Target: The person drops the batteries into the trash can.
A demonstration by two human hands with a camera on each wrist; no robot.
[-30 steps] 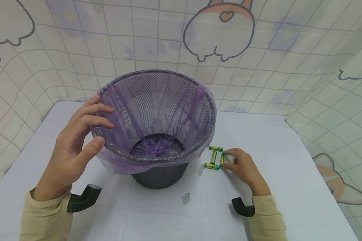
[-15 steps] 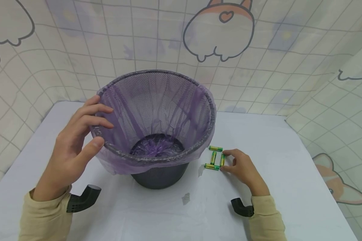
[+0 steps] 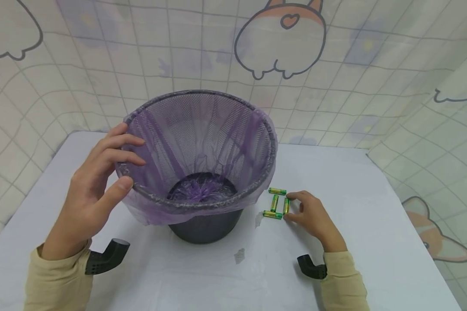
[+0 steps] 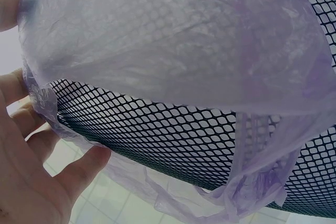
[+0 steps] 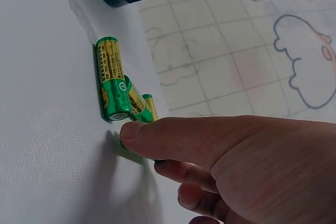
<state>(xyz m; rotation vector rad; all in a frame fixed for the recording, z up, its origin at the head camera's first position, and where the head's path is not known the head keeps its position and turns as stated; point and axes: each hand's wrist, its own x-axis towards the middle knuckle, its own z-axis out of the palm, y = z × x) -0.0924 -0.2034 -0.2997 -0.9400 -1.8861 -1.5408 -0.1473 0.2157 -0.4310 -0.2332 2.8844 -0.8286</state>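
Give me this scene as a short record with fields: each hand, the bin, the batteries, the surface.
left hand: rests on the bin's rim, fingers spread, thumb on the liner
right hand: fingers pinch one battery on the table
bin: dark mesh, upright, lined with a purple bag
batteries: four, green and yellow, lying right of the bin
table: white
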